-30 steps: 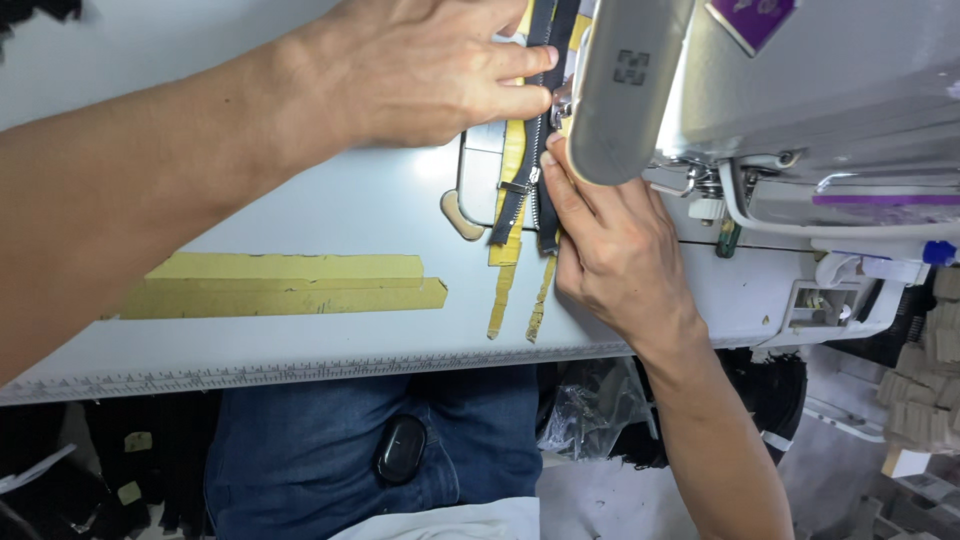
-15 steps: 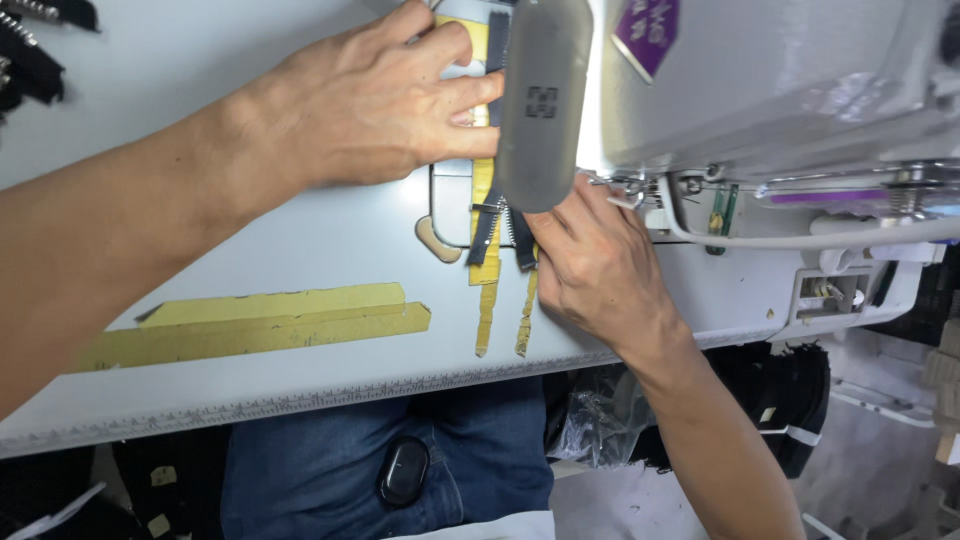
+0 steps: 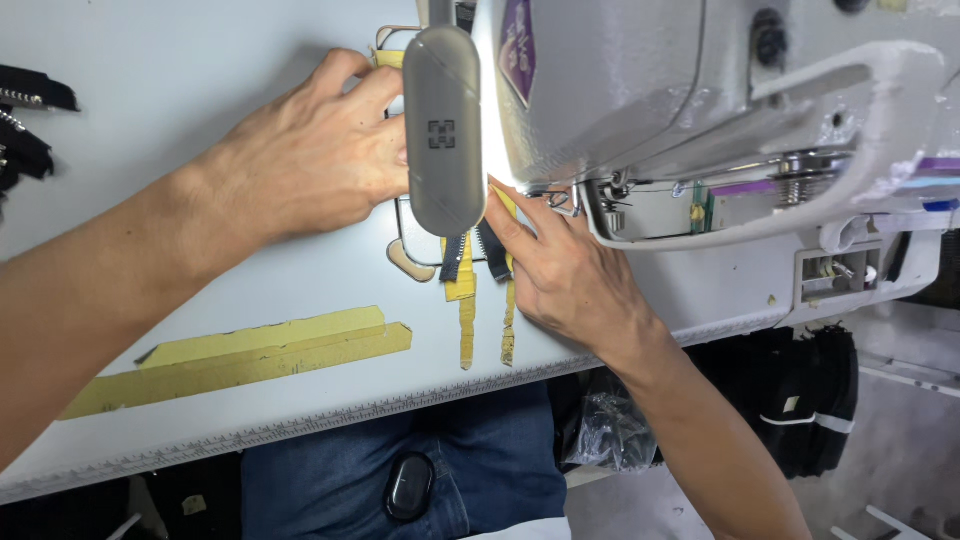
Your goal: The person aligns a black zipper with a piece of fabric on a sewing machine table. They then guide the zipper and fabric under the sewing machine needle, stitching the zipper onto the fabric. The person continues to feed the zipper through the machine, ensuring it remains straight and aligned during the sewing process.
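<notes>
My left hand (image 3: 310,160) lies flat on the white table, fingers pressing down on the workpiece just left of the sewing machine's grey head (image 3: 443,130). My right hand (image 3: 565,270) rests on the table right of the needle area, its fingertips holding down a black zipper (image 3: 472,250) and yellow strips (image 3: 466,310) that run under the machine. The needle and presser foot are hidden behind the machine head. The zipper ends and yellow strip ends stick out toward me.
A grey-white sewing machine body (image 3: 720,110) fills the upper right. Yellow tape strips (image 3: 250,355) are stuck on the table (image 3: 200,60) near its ruled front edge. Black zipper pieces (image 3: 25,120) lie at the far left. Black fabric (image 3: 800,400) hangs below right.
The view has shifted, so machine and hands sit further left and lower in frame. Both hands keep pressing the zipper and yellow strips at the machine; less of the strips shows beyond the head.
</notes>
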